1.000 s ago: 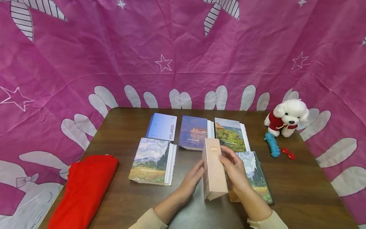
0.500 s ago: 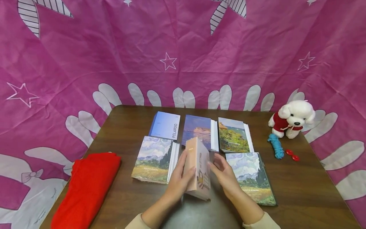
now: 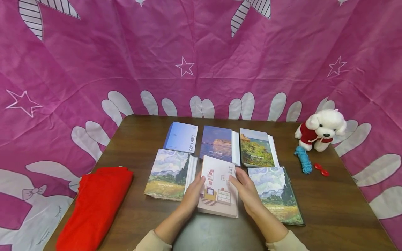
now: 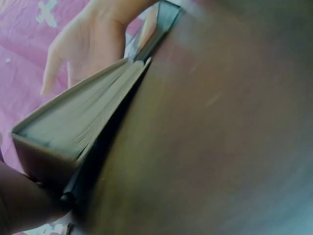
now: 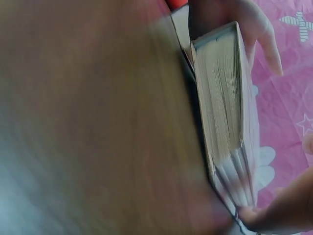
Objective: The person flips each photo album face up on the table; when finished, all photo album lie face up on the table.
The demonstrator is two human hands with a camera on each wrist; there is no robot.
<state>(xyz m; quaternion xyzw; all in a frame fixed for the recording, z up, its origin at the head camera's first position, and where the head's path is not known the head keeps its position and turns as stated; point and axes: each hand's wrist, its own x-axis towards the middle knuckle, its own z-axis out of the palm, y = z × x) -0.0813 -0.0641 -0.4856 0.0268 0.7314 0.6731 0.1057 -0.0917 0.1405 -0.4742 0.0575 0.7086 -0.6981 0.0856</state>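
Between both hands is a thick photo album (image 3: 216, 181) with a pale cover, drawn with a chest of drawers, a chair and small pictures. Its cover faces up, tilted toward the head camera. My left hand (image 3: 191, 195) grips the left edge, thumb on the cover. My right hand (image 3: 249, 193) holds the right side near the upper corner, thumb also on top. Page edges of the album (image 4: 93, 110) show in the left wrist view. In the right wrist view, fingers of the right hand (image 5: 283, 210) lie at the lower end of the page block.
On the wooden table (image 3: 135, 223) lie a blue Polaroid album (image 3: 181, 136), a seascape album (image 3: 216, 143), a garden album (image 3: 255, 148), and two wheat-field albums, left (image 3: 168, 172) and right (image 3: 273, 193). Red cloth (image 3: 97, 205), blue yarn (image 3: 303, 160), red pieces (image 3: 321, 169) and a plush dog (image 3: 321, 130) sit around.
The album has turned from spine-up to cover-up in both hands. My left hand has taken hold of its left side; my right hand briefly came away and grips the right side again.
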